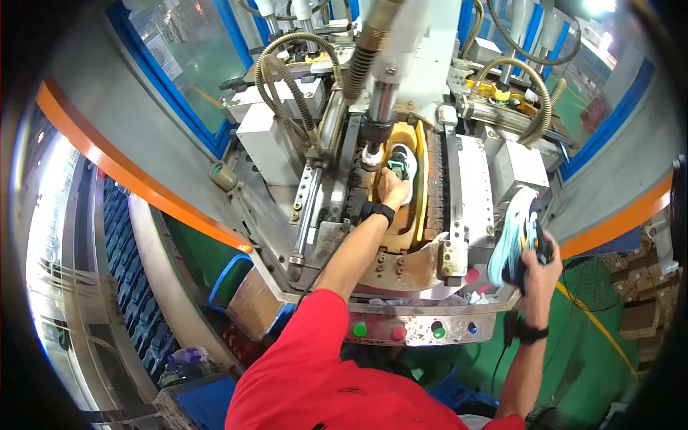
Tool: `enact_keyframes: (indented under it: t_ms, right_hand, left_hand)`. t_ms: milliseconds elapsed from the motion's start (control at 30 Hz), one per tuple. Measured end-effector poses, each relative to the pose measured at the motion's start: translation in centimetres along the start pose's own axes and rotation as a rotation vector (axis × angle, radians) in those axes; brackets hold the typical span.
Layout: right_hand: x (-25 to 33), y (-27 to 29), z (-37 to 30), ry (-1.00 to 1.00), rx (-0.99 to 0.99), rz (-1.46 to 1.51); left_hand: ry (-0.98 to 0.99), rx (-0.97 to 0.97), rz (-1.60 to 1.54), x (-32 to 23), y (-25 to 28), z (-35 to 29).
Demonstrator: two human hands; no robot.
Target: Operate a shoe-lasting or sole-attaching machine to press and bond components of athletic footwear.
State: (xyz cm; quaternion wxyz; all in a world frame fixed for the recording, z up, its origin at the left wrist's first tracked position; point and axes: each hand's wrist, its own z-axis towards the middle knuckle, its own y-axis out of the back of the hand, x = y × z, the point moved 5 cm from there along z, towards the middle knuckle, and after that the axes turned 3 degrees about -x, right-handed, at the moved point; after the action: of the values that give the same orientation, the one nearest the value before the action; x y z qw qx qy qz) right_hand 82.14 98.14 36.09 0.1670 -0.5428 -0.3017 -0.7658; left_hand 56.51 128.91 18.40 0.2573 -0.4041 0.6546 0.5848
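Observation:
My left hand [392, 188] reaches into the machine's yellow mould [421, 183]. Its fingers close on the upper part of a shoe [410, 166] with a pale rim and a dark green and black top, which lies in the mould. Just left of those fingers, a metal press rod [382, 107] comes down with a white tip. Out to the right, my right hand [542, 266] grips another shoe [514, 233] by its dark opening. This shoe stands on end, its pale mint and white sole side facing left, slightly blurred.
A front panel [419, 330] carries green, red and blue buttons below the mould. White housings [270, 143] and ribbed hoses [297, 43] flank the press. Orange-edged guards [154, 201] curve along both sides. Cartons [640, 319] stand at far right; a conveyor with dark blue pieces [132, 272] runs at left.

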Motion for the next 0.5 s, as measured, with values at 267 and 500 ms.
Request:
enact_keyframes:
  t_ms: [267,500]
  right_hand:
    - [4.0,-20.3,11.5,-0.02,0.618,-0.464]
    - [-1.5,-37.6,8.6,0.125,0.517,-0.751]
  left_hand:
    - [0.346,0.534,-1.099,1.7,13.7,-17.9]
    - [0.258,0.123,-0.976,10.1,29.8,-29.9]
